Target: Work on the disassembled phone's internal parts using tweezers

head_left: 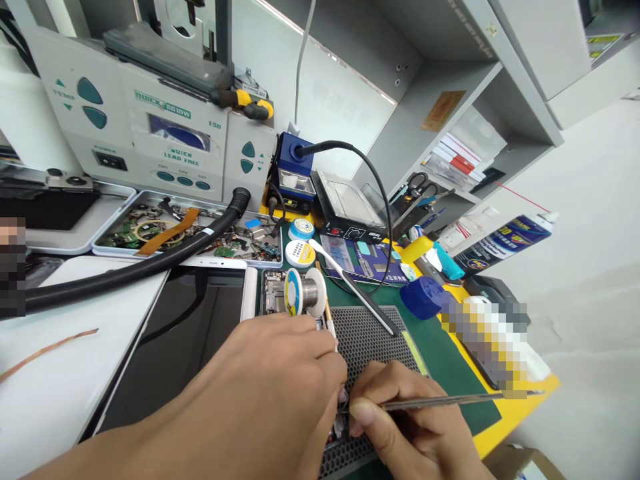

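My left hand (287,367) is low in the middle with its fingers curled closed; its fingertips are turned away, so what they pinch is hidden. Close beside it, my right hand (400,413) grips thin metal tweezers (450,401) between thumb and forefinger, their back end sticking out to the right. Between the hands a small part of an opened electronic device (337,430) shows, lying on a perforated dark mat (367,340). Just beyond my left knuckles stands a spool of solder wire (311,293), over an opened phone body (273,287).
A hot-air station (165,133) stands at the back left, its black hose (150,272) crossing a tray of circuit boards (240,243). A white-and-black handled tool (360,293) lies on the mat. A dark-screened tablet (200,313) lies left; a blue cap (421,297) sits right.
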The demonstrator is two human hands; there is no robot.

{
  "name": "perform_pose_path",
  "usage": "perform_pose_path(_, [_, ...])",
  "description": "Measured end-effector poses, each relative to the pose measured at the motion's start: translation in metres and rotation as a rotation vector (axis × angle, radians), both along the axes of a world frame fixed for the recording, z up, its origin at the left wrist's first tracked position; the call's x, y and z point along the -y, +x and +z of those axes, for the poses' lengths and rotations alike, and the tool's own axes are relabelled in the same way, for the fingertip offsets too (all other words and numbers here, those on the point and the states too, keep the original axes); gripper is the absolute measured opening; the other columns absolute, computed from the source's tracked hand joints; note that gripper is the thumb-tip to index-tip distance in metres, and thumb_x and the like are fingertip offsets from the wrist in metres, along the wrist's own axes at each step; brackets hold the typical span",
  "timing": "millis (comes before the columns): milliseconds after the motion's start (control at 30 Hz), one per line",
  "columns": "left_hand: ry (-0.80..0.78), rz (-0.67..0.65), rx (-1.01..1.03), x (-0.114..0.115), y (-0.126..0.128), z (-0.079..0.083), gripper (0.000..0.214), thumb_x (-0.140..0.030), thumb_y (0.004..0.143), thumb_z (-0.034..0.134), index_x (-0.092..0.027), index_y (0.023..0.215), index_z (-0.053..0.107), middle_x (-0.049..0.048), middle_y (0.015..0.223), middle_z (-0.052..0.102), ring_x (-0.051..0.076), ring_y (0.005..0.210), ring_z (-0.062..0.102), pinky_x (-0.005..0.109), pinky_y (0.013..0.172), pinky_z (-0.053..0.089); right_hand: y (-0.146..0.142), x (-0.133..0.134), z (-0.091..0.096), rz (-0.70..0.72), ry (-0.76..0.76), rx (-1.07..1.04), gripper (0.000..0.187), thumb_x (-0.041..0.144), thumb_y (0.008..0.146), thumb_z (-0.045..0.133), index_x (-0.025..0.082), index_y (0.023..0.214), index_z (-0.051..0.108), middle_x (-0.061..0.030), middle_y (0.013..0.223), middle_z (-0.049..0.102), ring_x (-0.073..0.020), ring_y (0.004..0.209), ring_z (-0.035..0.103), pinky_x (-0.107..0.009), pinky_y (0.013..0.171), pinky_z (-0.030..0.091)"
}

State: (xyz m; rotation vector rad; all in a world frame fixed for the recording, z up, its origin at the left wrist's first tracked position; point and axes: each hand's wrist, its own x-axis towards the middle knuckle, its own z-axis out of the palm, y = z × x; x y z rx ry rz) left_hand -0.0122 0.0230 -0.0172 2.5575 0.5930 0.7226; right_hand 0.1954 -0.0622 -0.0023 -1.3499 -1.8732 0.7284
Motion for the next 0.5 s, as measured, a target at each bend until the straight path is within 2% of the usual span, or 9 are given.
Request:
perform_pose_path(300, [-0.037,0.026,-0.021,-0.0010,0.0016,0.0016,0.029,-0.011,0.099,0.051,-0.021,0.083,0.072,0.0013,0.084,0.074,0.025,0.083,0.069,0.044,0.081,0.055,0.0021,0.0026,-0.0027,0.021,0.021,0.039,0.016,0.016,0.105,0.067,0.025,0.092,0.067,-0.0005,0.082,0.074,-0.0169,0.073,0.071,-0.028,0.068,0.055])
perform_pose_path(500, [-0.057,-0.021,-0.013,-0.0048,0.0033,-0.0019,0.026,-0.015,0.098,0.052,-0.022,0.083,0.073,0.0016,0.083,0.074,0.026,0.082,0.069,0.046,0.082,0.056,0.0029,0.0032,-0.0062,0.052,0.098,0.132,0.016,0.013,0.103,0.068,0.027,0.096,0.063,0.0001,0.084,0.075,-0.0159,0.072,0.072,-0.027,0.068,0.055])
